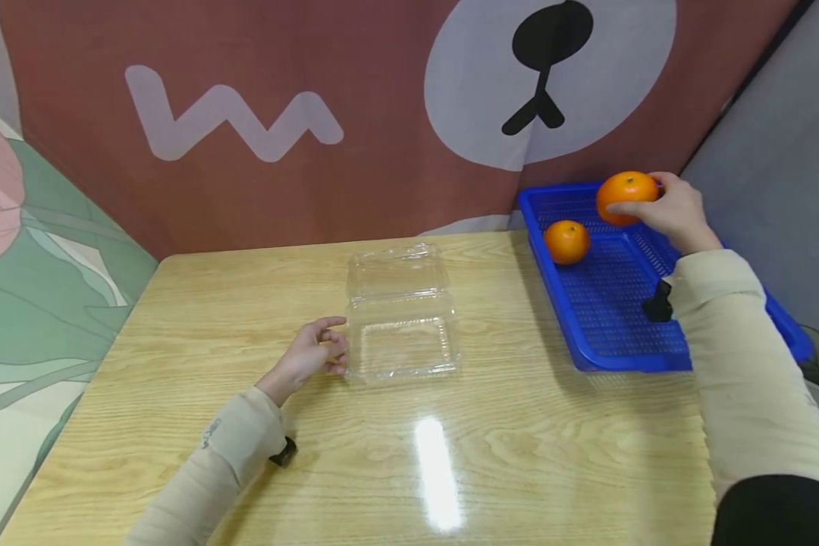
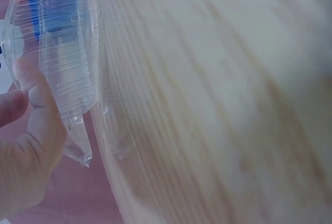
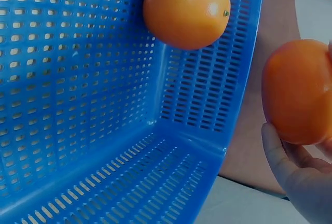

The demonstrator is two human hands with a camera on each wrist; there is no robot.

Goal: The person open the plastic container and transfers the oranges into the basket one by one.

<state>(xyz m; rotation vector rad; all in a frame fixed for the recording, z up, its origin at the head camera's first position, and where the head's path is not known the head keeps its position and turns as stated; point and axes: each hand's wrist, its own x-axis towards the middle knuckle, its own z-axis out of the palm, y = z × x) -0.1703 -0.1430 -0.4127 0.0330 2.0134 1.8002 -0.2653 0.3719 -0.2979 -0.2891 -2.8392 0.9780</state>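
Note:
My right hand (image 1: 679, 212) grips an orange (image 1: 626, 199) from its right side, raised over the far end of the blue basket (image 1: 566, 326). In the right wrist view, the held orange (image 3: 295, 92) is beyond the basket rim, with fingers beneath it. A second orange (image 1: 566, 243) sits inside the basket by its left wall. My left hand (image 1: 310, 353) is at the left edge of an open, hinged clear plastic container (image 1: 403, 345), its lid folded back. In the left wrist view, finger and thumb (image 2: 13, 105) pinch the container's rim.
The wooden table (image 1: 553, 455) carries the container near its middle and the basket at its right. A brown cloth backdrop (image 1: 314, 197) with a cartoon print hangs behind, and a grey panel (image 1: 778, 167) stands at the right.

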